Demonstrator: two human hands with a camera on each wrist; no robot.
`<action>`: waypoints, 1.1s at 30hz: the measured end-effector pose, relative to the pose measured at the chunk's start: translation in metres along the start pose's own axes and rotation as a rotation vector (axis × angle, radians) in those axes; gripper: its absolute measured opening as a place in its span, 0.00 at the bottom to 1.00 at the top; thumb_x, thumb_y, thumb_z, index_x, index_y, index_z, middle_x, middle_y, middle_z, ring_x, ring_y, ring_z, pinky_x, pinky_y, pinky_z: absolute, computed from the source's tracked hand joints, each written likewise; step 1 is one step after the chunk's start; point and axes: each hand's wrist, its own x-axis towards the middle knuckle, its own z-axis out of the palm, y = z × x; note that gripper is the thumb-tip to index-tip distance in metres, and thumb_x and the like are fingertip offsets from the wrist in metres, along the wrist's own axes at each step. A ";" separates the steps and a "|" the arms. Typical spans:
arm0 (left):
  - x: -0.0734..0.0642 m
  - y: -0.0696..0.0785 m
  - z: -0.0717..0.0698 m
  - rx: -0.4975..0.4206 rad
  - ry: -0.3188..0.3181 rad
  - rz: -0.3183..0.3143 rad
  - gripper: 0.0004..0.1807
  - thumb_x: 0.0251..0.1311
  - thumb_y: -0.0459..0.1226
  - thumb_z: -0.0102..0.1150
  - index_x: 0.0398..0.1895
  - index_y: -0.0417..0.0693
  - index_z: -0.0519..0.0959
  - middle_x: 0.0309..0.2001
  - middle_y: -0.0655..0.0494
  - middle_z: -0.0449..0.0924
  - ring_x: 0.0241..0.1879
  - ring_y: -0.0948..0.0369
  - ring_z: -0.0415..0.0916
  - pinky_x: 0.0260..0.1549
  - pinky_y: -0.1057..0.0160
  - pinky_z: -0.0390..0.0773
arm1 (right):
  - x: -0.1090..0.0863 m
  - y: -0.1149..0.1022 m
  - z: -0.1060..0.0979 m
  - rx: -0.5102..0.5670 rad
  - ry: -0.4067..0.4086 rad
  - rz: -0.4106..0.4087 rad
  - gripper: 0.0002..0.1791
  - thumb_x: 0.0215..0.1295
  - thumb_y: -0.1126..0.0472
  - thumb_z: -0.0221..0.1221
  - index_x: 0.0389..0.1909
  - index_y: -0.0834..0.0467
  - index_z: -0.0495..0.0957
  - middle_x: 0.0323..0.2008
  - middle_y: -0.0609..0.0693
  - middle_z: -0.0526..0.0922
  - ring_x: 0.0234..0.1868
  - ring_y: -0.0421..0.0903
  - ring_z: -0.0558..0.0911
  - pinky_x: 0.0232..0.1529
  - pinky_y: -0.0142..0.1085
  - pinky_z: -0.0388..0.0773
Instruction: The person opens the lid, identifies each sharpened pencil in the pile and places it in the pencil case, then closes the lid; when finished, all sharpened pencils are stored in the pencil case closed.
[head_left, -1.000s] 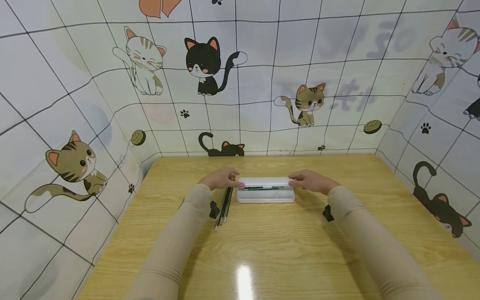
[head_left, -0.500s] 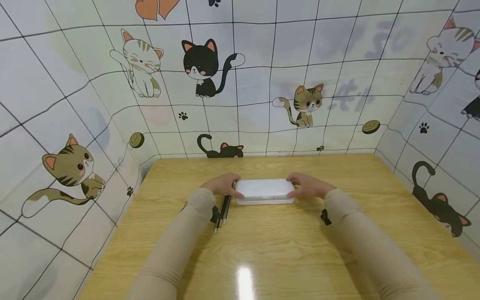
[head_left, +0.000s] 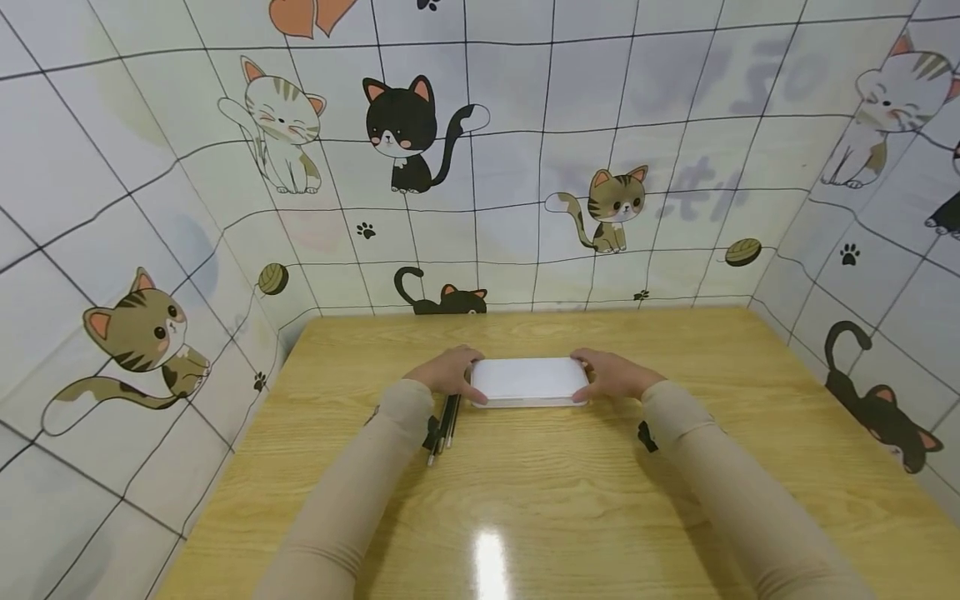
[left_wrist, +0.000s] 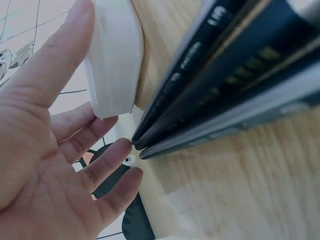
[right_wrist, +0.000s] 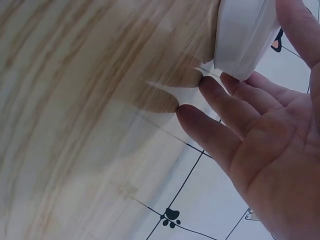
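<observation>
A white plastic pencil case (head_left: 529, 379) lies lengthwise across the table with its lid down. My left hand (head_left: 444, 372) grips its left end, thumb at the front edge and fingers behind. At the opposite end my right hand (head_left: 617, 374) holds it the same way. Several dark pencils (head_left: 447, 421) lie in a bundle just left of the case, partly under the left hand. In the left wrist view the pencils (left_wrist: 215, 80) show gold and white lettering, and the little and ring fingers hang loose beside their tips. The case's contents are hidden.
The wooden table (head_left: 555, 508) reaches to a cloth wall (head_left: 517, 167) printed with cats and grid lines, at the back and both sides. A black wrist mount (head_left: 648, 437) sits under the right wrist.
The lid has swung down toward me over the case and now lies flat, covering the pencils inside. Both hands followed it to the front edge. The loose pencils stayed put.
</observation>
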 end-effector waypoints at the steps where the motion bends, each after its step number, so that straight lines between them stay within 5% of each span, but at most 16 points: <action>1: 0.000 0.000 0.001 0.007 0.003 -0.002 0.51 0.51 0.50 0.78 0.74 0.40 0.64 0.72 0.46 0.64 0.71 0.49 0.62 0.70 0.51 0.63 | 0.000 0.000 0.000 -0.001 0.001 0.003 0.52 0.59 0.47 0.73 0.74 0.69 0.57 0.69 0.70 0.67 0.69 0.67 0.68 0.68 0.60 0.64; 7: 0.001 0.000 0.007 0.018 0.041 -0.022 0.50 0.45 0.50 0.82 0.70 0.39 0.69 0.67 0.48 0.71 0.64 0.53 0.69 0.66 0.56 0.69 | 0.000 0.000 0.007 -0.016 0.022 0.006 0.51 0.57 0.49 0.74 0.73 0.68 0.59 0.68 0.70 0.68 0.70 0.66 0.67 0.68 0.59 0.64; 15: 0.003 0.012 0.001 0.211 0.093 -0.089 0.51 0.35 0.58 0.83 0.65 0.46 0.74 0.58 0.52 0.76 0.57 0.53 0.73 0.57 0.50 0.76 | 0.001 -0.011 0.004 -0.130 0.047 0.033 0.49 0.57 0.48 0.74 0.72 0.65 0.60 0.64 0.67 0.74 0.59 0.59 0.77 0.62 0.54 0.71; 26: -0.004 0.019 0.006 0.264 0.077 -0.158 0.52 0.38 0.57 0.82 0.69 0.48 0.73 0.63 0.51 0.75 0.62 0.49 0.71 0.60 0.42 0.73 | 0.005 -0.018 0.007 -0.149 -0.005 0.050 0.50 0.58 0.50 0.74 0.73 0.69 0.58 0.64 0.71 0.72 0.61 0.61 0.76 0.62 0.54 0.71; 33: -0.010 0.013 0.014 0.209 0.102 -0.171 0.49 0.43 0.53 0.81 0.69 0.48 0.73 0.64 0.50 0.75 0.63 0.49 0.71 0.60 0.44 0.73 | 0.008 -0.014 0.016 -0.141 -0.017 0.066 0.52 0.60 0.47 0.72 0.75 0.67 0.55 0.68 0.70 0.69 0.65 0.62 0.73 0.64 0.55 0.69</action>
